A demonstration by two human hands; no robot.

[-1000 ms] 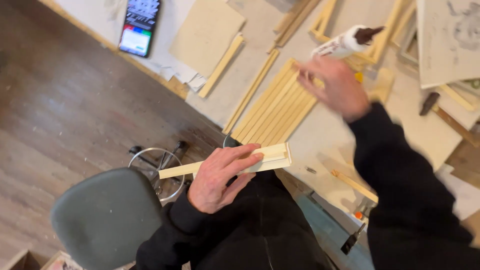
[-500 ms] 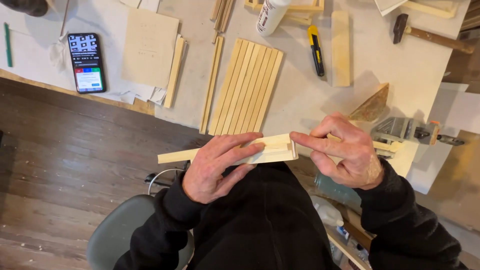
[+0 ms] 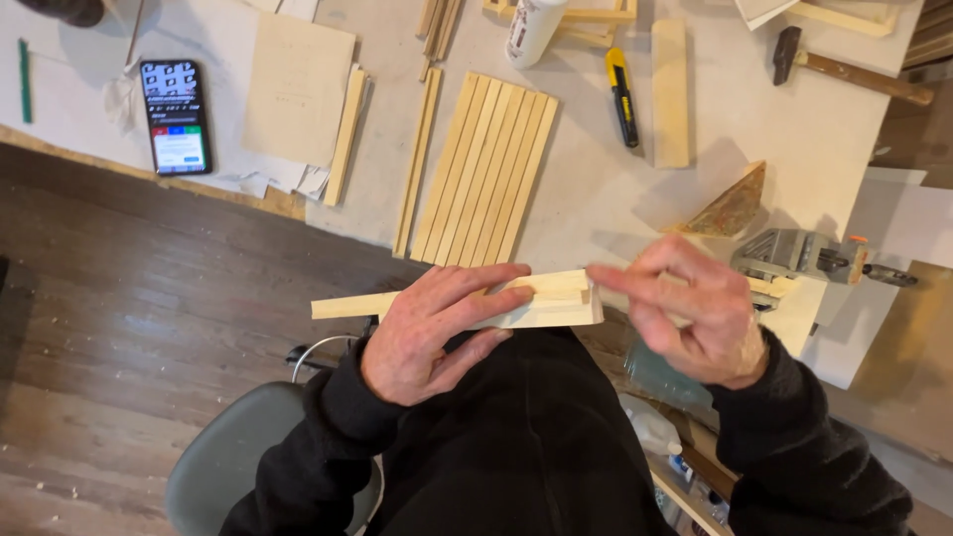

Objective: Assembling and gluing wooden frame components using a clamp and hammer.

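1. vs 0.5 s ago: right hand (image 3: 695,318) has come off the wood strip bundle (image 3: 541,301); fingers loosely spread, holding nothing, forefinger just beside bundle's right end.
2. Left hand (image 3: 432,328) unchanged: clamped on bundle, fingers across top.
3. Bundle level above lap, near table (image 3: 596,189) edge; row of slats (image 3: 486,169) behind it.

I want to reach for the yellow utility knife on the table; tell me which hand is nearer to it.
Right. The right hand hovers below the yellow utility knife, slightly to its right. The left hand lies farther down-left, pressing the wooden strips.
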